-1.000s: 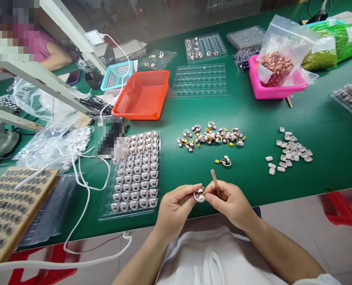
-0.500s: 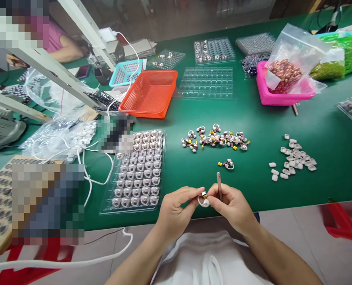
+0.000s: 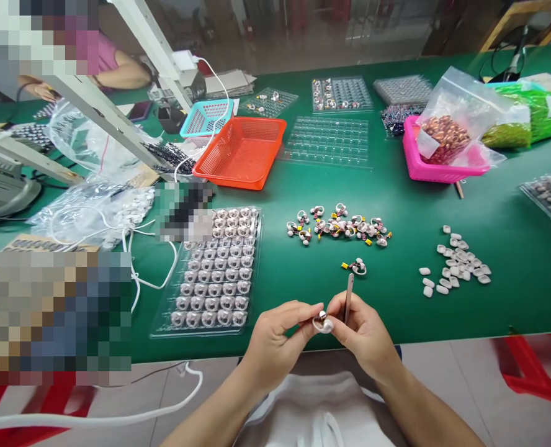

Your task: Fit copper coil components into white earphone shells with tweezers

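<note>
Between my two hands is a small white clip-on earbud [image 3: 322,325] with a curved band, held just above the table's front edge. My left hand [image 3: 282,338] pinches it from the left between thumb and fingers. My right hand [image 3: 363,332] grips its right side with the fingertips and also keeps metal tweezers [image 3: 349,298] upright against the fingers. One similar earbud piece [image 3: 359,267] with a yellow tab lies just beyond my hands. Farther back is a loose pile of such pieces [image 3: 345,226]. Loose white shell caps [image 3: 464,264] lie scattered to the right.
A clear tray [image 3: 254,273] filled with white shells stands at my left. Behind are an orange basket [image 3: 252,177], a blue basket [image 3: 196,127], an unfilled clear tray [image 3: 331,139] and a pink basket [image 3: 424,171] with a bag of copper-coloured parts. Across the table, a person's arm [image 3: 124,71] shows.
The camera view has tilted a little, so the table appears shifted downward. Both hands keep their hold on the earbud, and the tweezers stay in my right hand, slightly more upright.
</note>
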{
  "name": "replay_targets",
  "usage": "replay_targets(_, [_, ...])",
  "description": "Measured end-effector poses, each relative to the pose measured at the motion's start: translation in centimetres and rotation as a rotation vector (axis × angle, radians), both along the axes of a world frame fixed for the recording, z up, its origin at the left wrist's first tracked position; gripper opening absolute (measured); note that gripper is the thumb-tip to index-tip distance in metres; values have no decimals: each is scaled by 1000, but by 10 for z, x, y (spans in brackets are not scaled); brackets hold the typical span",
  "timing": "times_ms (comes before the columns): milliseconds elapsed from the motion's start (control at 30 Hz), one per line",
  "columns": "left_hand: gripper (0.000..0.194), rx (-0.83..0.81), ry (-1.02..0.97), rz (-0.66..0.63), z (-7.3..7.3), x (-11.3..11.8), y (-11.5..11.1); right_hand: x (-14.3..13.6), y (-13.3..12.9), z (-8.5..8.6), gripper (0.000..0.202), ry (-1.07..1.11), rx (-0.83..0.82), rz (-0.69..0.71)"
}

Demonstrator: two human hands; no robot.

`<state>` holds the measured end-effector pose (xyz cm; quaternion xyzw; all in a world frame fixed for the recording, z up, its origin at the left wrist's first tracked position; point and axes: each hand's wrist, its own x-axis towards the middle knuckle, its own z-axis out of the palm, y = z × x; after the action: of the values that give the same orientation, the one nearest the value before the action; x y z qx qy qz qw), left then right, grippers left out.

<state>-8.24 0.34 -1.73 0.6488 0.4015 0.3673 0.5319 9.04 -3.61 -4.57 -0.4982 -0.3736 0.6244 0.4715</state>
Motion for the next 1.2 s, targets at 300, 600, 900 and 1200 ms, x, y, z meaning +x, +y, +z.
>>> replay_targets(300, [21,-47,31,-69,6,-2,1,10,1,2,25,0,9,138])
replay_targets(600, [20,-134,253,-141,27,-8,6,26,12,15,22,-162,44,375])
replay_targets(900, [9,-246,108,37,20,0,5,4,4,1,18,44,66,91])
replay_targets(1200, [11,-298,-124,135,7,8,-2,-22,-5,-17,13,236,126,-164])
